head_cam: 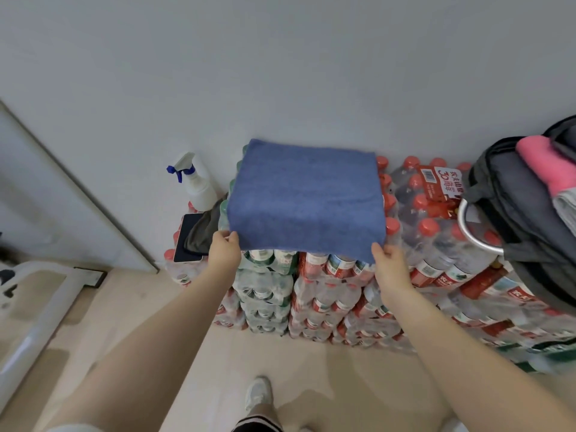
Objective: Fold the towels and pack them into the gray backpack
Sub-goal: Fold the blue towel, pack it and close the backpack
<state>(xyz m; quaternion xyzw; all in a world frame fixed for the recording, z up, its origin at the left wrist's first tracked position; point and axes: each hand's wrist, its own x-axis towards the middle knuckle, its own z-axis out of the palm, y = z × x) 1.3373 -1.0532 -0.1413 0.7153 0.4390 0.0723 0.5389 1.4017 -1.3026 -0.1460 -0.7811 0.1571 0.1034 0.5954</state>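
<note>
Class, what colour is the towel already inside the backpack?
Pink towel, seen in the head view.

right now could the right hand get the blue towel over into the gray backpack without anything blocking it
Probably yes. The right hand already pinches the blue towel at its near right corner, and the gray backpack gapes open just to its right. Only bottle caps lie between, below the path. A pink towel already fills part of the opening.

The blue towel (305,198) covers the middle of the stacked water bottle packs (327,294). On the left stand a spray bottle (199,185) and a phone (188,235). The gray backpack (523,213) blocks the right. The red bottle caps (427,210) between are bare.
</note>
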